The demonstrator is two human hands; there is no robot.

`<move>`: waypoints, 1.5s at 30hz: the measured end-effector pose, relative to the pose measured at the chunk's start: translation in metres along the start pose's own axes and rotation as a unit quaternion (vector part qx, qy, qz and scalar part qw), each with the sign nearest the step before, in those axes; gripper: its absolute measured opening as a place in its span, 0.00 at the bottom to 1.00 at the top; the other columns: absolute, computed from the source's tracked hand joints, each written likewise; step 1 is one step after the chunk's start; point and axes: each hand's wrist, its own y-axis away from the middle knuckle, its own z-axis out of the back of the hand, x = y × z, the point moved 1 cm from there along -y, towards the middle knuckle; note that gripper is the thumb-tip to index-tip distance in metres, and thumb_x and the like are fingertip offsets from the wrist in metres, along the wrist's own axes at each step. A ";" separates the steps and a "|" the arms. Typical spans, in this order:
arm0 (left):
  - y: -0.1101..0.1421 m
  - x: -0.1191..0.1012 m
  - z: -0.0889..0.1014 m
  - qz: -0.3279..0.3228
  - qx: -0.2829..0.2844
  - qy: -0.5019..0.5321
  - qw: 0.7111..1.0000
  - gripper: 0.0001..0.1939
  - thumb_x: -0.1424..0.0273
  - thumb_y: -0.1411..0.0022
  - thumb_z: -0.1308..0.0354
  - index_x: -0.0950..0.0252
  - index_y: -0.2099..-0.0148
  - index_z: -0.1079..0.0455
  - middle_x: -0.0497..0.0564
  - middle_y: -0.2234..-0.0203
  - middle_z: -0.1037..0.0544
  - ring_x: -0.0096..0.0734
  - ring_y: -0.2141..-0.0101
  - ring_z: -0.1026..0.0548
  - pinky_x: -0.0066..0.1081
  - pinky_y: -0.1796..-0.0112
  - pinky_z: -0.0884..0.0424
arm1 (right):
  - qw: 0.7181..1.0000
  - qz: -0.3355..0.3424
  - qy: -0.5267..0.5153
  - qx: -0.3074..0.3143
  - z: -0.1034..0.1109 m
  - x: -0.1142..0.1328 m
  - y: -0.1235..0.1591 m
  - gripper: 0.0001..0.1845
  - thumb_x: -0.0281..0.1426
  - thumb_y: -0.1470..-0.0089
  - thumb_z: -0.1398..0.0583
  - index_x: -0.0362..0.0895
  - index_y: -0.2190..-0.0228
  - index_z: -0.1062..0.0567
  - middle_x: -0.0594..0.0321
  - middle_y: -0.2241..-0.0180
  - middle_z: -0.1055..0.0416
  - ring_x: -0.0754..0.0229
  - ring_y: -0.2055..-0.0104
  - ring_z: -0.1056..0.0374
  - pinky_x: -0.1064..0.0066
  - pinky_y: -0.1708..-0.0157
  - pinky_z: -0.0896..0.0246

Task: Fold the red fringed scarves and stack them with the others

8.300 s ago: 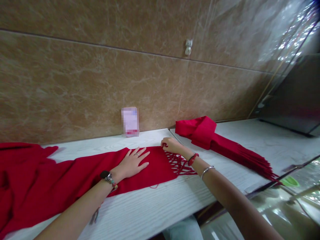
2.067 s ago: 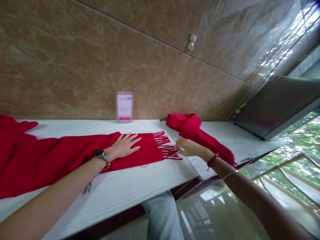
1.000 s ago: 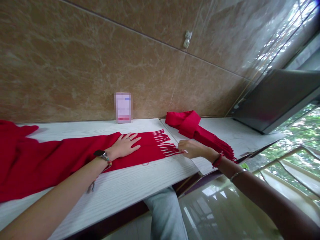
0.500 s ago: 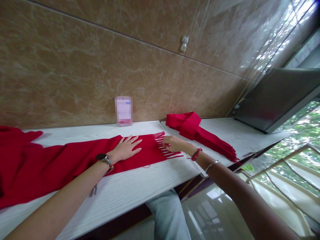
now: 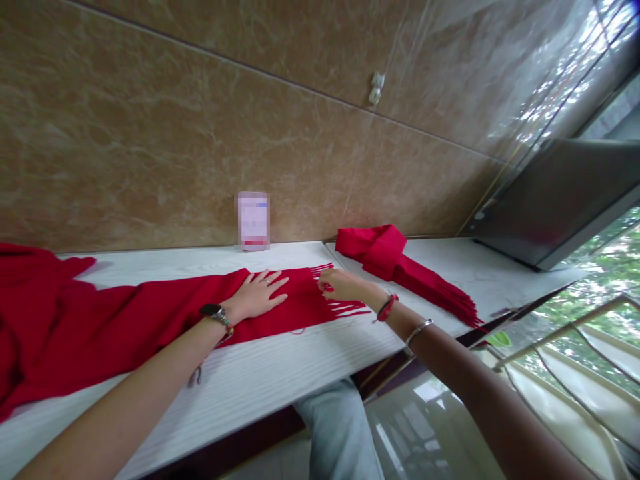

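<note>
A long red scarf lies along the white tabletop, its fringed end toward the right. My left hand rests flat on it with spread fingers, a little short of the fringe. At that end my right hand is closed, thumb and fingers pinched at the base of the fringe. Its palm hides the middle strands. To the right, a second red scarf lies folded over itself, its own fringe hanging near the table edge.
A pink-and-white box-like item, blurred out, stands against the brown marbled wall. A dark grey panel-shaped object stands at the right end by the window. A cream metal rack is below it. My leg is under the table's front edge.
My right hand has shifted slightly left, from over the strands to where the fringe meets the cloth. My left hand stays flat on the scarf. The whole view has shifted a little.
</note>
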 end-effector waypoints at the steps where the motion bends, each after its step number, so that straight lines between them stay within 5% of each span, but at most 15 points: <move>1: 0.000 0.000 0.000 -0.001 0.000 -0.001 1.000 0.28 0.53 0.36 0.63 0.54 0.37 0.52 0.48 0.38 0.53 0.45 0.40 0.54 0.50 0.45 0.56 | 1.000 -0.006 0.004 0.007 0.000 0.001 -0.002 0.06 0.21 0.56 0.44 0.40 0.73 0.28 0.58 0.70 0.30 0.63 0.69 0.37 0.72 0.68 0.43; 12: -0.003 0.003 -0.006 -0.006 -0.007 0.011 1.000 0.28 0.52 0.37 0.64 0.54 0.37 0.52 0.48 0.38 0.53 0.45 0.40 0.55 0.52 0.45 0.58 | 1.000 -0.003 -0.009 0.021 -0.004 -0.003 0.017 0.10 0.20 0.52 0.46 0.40 0.68 0.26 0.58 0.68 0.27 0.62 0.66 0.34 0.72 0.65 0.41; 20: -0.002 0.003 -0.005 -0.008 -0.010 0.008 1.000 0.28 0.53 0.36 0.64 0.54 0.37 0.51 0.48 0.38 0.52 0.45 0.40 0.54 0.52 0.45 0.57 | 0.991 -0.076 0.102 0.035 0.001 -0.027 0.035 0.11 0.22 0.50 0.46 0.39 0.67 0.25 0.54 0.66 0.27 0.58 0.63 0.32 0.70 0.62 0.40; 25: -0.001 0.001 -0.003 -0.007 -0.016 0.005 1.000 0.29 0.52 0.37 0.64 0.54 0.37 0.52 0.49 0.38 0.51 0.46 0.40 0.55 0.52 0.45 0.57 | 0.996 -0.017 0.070 -0.050 0.005 -0.005 0.024 0.11 0.25 0.47 0.47 0.39 0.62 0.27 0.53 0.62 0.29 0.57 0.58 0.35 0.67 0.56 0.41; 29: -0.003 0.002 -0.002 0.012 -0.012 0.003 1.000 0.30 0.50 0.38 0.62 0.54 0.37 0.52 0.49 0.38 0.52 0.49 0.40 0.55 0.51 0.45 0.56 | 0.998 0.001 0.042 -0.040 -0.011 0.007 0.017 0.09 0.24 0.47 0.48 0.40 0.66 0.28 0.56 0.65 0.29 0.60 0.62 0.35 0.69 0.59 0.40; 33: -0.005 0.006 -0.002 0.022 -0.014 0.007 1.000 0.31 0.49 0.39 0.62 0.54 0.37 0.52 0.49 0.37 0.53 0.49 0.40 0.56 0.51 0.45 0.57 | 0.995 -0.066 0.066 -0.018 -0.014 -0.020 0.035 0.09 0.22 0.52 0.47 0.40 0.69 0.29 0.56 0.67 0.30 0.59 0.64 0.36 0.69 0.62 0.41; 36: -0.006 0.007 -0.002 0.019 -0.015 0.013 1.000 0.31 0.49 0.39 0.61 0.55 0.37 0.51 0.49 0.38 0.53 0.50 0.40 0.56 0.51 0.45 0.57 | 0.996 -0.055 0.067 0.002 -0.001 -0.043 0.045 0.08 0.22 0.56 0.45 0.40 0.71 0.28 0.57 0.69 0.31 0.59 0.65 0.36 0.69 0.62 0.41; 42: -0.005 0.005 -0.002 0.018 -0.013 0.010 1.000 0.30 0.51 0.39 0.61 0.55 0.37 0.51 0.50 0.38 0.52 0.50 0.40 0.55 0.52 0.45 0.56 | 0.992 0.029 -0.007 -0.119 0.014 -0.035 -0.008 0.09 0.22 0.54 0.46 0.40 0.70 0.28 0.57 0.67 0.31 0.60 0.62 0.37 0.70 0.59 0.42; 45: -0.004 0.004 0.001 0.020 -0.009 -0.004 1.000 0.30 0.51 0.38 0.61 0.56 0.37 0.51 0.50 0.38 0.52 0.50 0.40 0.54 0.51 0.45 0.55 | 0.998 0.023 0.003 -0.064 -0.001 -0.027 -0.039 0.09 0.21 0.55 0.46 0.40 0.71 0.27 0.58 0.70 0.29 0.61 0.66 0.36 0.72 0.63 0.43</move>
